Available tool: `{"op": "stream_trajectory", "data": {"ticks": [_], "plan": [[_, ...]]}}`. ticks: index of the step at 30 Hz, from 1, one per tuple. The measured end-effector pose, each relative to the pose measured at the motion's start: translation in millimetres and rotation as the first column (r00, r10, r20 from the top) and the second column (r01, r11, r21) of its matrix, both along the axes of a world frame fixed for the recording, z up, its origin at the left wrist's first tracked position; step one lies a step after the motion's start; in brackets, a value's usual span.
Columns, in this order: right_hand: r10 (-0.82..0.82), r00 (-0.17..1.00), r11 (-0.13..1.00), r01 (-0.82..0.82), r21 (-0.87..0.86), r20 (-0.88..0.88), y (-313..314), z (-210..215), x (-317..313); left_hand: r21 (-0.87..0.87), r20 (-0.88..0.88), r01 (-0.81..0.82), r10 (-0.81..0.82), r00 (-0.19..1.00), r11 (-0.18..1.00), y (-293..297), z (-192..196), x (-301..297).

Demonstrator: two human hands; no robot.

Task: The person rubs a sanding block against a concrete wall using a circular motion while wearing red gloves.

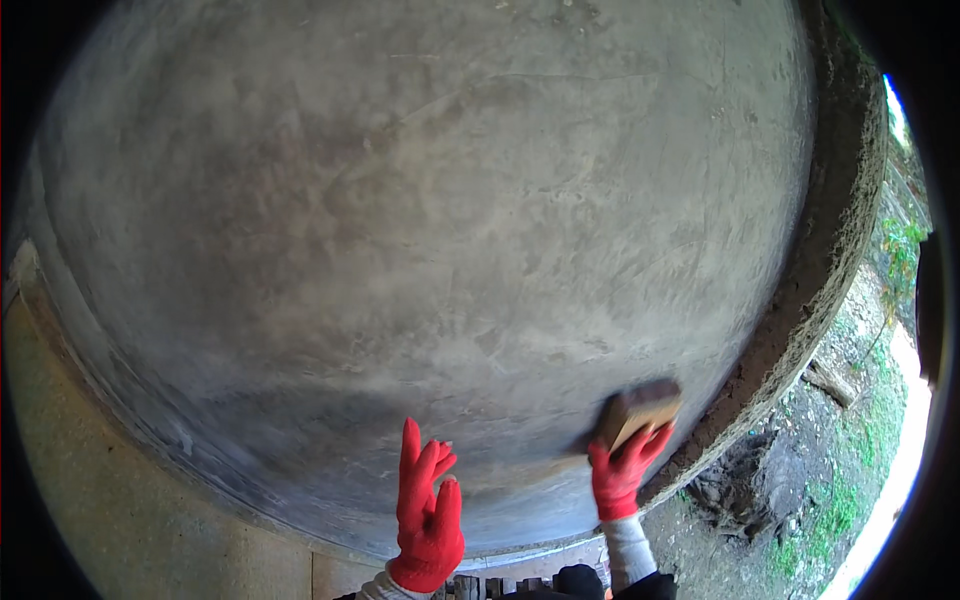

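In red gloves, both my hands are in front of a broad grey cement surface [440, 230] with blotchy trowel marks. My right hand [620, 476] grips a wooden block brush [642, 412] by its pale wooden back. The brush's dark side faces the cement near its lower right part; I cannot tell whether it touches. My left hand [430, 525] is held up over the lower middle, fingers stretched and partly spread, holding nothing. It seems to be apart from the surface.
A rough, raised edge [790, 330] borders the cement on the right. Beyond it lies ground with green plants [835, 510], a dark lump [750, 485] and a short piece of wood [830, 383]. A tan surface [150, 500] runs along the lower left.
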State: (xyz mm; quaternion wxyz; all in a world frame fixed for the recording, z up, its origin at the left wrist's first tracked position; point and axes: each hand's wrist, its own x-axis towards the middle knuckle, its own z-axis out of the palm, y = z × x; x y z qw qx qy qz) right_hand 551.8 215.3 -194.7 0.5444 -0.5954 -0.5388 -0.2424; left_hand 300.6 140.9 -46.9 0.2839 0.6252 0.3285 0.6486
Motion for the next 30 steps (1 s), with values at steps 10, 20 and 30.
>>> {"op": "stream_trajectory", "data": {"ticks": [10, 20, 30], "plan": [[0.066, 0.992, 0.996, -0.059, 0.069, -0.111, 2.3, 59.0, -22.8, 0.039, 0.062, -0.006, 0.004, 0.998, 0.999, 1.2, -1.6, -1.4], [0.224, 0.975, 0.967, -0.223, -0.123, -0.011, -27.1, -110.3, -47.6, 0.03, 0.113, 0.012, -0.015, 0.993, 0.999, 0.1, 1.9, -0.4], [0.141, 0.99, 0.986, -0.141, 0.086, -0.001, -0.5, 85.7, -62.2, 0.053, 0.1, -0.01, 0.005, 0.995, 0.999, 0.2, 3.0, -6.2]]}}
